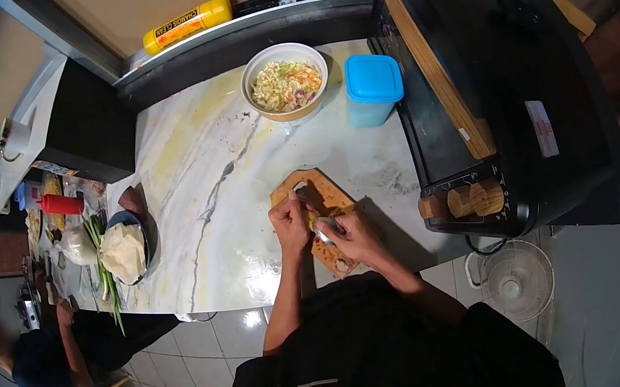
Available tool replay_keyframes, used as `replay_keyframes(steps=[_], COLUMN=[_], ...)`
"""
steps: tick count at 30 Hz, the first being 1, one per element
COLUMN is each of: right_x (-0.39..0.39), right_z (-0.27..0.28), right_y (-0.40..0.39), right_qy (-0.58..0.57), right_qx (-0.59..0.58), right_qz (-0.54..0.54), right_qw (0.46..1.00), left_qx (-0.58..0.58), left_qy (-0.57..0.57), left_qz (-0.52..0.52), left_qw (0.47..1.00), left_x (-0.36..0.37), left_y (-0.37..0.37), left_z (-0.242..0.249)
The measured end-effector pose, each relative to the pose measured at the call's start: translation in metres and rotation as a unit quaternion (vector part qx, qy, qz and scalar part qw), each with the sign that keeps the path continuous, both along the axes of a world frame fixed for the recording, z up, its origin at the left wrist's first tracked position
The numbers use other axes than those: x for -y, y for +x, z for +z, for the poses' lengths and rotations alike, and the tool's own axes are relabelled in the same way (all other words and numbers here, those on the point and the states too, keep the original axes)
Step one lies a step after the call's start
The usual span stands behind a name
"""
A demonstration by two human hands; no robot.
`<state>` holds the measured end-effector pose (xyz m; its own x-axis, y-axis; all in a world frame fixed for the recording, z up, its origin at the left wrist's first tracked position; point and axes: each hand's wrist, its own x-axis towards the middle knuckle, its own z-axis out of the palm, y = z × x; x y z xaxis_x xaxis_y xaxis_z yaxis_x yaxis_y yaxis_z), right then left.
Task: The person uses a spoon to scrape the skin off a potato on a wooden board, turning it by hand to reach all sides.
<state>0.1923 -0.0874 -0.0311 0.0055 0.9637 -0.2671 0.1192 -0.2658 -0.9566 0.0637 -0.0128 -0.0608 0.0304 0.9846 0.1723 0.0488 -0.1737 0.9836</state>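
Black boxy appliance with wooden handle [503,82] fills counter's [190,204] right end. Orange-brown wooden board [313,183] at near edge, partly hidden. Above it, left hand [290,224] closed on small yellowish piece [311,217], right hand [356,239] on silvery object [326,230]; both mostly covered. White round bowl [260,102], back edge: shredded vegetables [286,84]. Blue-lidded container [373,80] beside, contents unclear.

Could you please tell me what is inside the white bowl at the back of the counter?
The white bowl holds a heap of shredded pale and orange food, with some purple bits. The heap covers the bottom, so anything underneath cannot be seen.
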Motion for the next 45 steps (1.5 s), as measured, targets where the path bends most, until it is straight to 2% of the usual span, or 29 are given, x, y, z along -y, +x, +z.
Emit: replay_keyframes(steps=[1,4,7,8,10,13,16,21,22,23,26,27,30,32,33,36,37,40,43,45], right_x=[-0.001,0.008,0.017,0.019,0.016,0.003,0.003,0.021,0.015,0.017,0.005,0.001,0.006,0.011,0.011,0.008,0.003,-0.003,0.003,0.014], right_z=[-0.006,-0.013,-0.022,-0.024,-0.018,-0.011,-0.022,-0.034,-0.018,-0.001,0.002,0.004,-0.024,-0.037,-0.031,-0.007,0.000,0.003,-0.001,-0.042], right_y=[0.003,-0.001,0.004,0.000,-0.004,-0.006,-0.009,0.004,0.006,0.002,-0.001,0.000,-0.001,0.007,0.009,0.001,0.003,0.004,0.011,0.010], right_qy=[-0.019,0.029,0.152,0.126,0.039,0.088,0.101,0.105,0.098,0.111,0.105,0.076,0.084,0.106,0.117,0.125,0.082,0.065,0.063,0.153], right_qx=[0.054,-0.007,0.113,0.061,0.029,0.081,0.035,0.173,0.201,0.104,0.072,0.120,0.078,0.105,0.120,0.051,0.045,0.019,0.043,0.102], right_qz=[0.032,-0.035,-0.019,-0.025,-0.026,-0.006,-0.019,0.011,0.026,-0.018,0.003,0.026,0.001,0.010,0.011,-0.003,0.013,0.017,0.031,-0.006], right_qw=[0.998,0.999,0.982,0.990,0.998,0.993,0.994,0.979,0.974,0.988,0.992,0.990,0.993,0.989,0.986,0.991,0.996,0.998,0.997,0.983], left_qx=[0.002,0.014,0.014,0.012,0.010,0.011,0.016,0.044,0.038,0.029,0.031,0.034,0.053,0.067,0.060,0.043,0.039,0.036,0.045,0.066], left_qy=[0.008,-0.018,-0.019,-0.015,-0.005,-0.014,-0.022,-0.033,-0.035,-0.045,-0.038,-0.034,-0.022,-0.015,-0.021,-0.034,-0.027,-0.015,-0.022,-0.032], left_qz=[0.000,0.012,0.007,0.006,0.008,0.010,0.004,0.012,0.011,0.007,0.009,0.003,0.003,0.010,0.007,0.006,0.007,0.003,0.005,0.011], left_qw=[1.000,1.000,1.000,1.000,1.000,1.000,1.000,0.998,0.999,0.999,0.999,0.999,0.998,0.998,0.998,0.998,0.999,0.999,0.999,0.997], left_x=[0.000,-0.001,-0.002,0.001,0.000,0.000,0.002,-0.003,-0.005,0.001,0.001,0.000,-0.001,0.000,-0.002,0.001,0.001,0.000,0.003,0.002], left_y=[0.000,-0.003,-0.002,-0.001,0.001,-0.002,-0.001,-0.002,-0.001,-0.002,-0.001,-0.002,0.000,0.001,0.001,0.004,0.002,0.001,0.000,0.002], left_z=[0.000,-0.007,-0.004,-0.002,-0.002,-0.004,-0.004,-0.010,-0.009,-0.009,-0.006,-0.006,-0.005,-0.002,0.000,-0.003,-0.007,-0.008,-0.005,-0.004])
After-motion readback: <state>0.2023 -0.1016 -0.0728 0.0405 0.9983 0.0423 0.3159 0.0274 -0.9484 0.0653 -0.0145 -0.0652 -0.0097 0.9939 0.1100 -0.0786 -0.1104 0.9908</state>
